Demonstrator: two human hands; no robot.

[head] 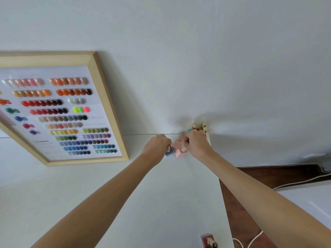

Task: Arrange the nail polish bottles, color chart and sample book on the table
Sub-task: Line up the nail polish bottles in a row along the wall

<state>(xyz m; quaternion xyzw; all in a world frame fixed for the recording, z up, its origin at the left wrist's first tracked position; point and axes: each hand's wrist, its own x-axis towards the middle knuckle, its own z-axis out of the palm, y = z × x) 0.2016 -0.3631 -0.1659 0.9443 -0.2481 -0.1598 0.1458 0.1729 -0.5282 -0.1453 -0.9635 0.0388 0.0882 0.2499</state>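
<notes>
The framed color chart (59, 111) leans against the wall at the back left of the white table (125, 203). My left hand (155, 145) is closed on a small blue nail polish bottle (169, 153) near the table's far edge. Right beside it, my right hand (195, 144) grips pink nail polish bottles (180, 152). Behind my right hand, a cluster of bottles with pale caps (199, 127) stands in the table's far right corner against the wall. One dark red bottle (208, 240) stands at the near right edge. No sample book is in view.
The table's right edge runs down past my right forearm, with a brown floor (250, 185) beyond it. White cables (295, 181) lie on that floor, and a white surface (311, 203) shows at far right.
</notes>
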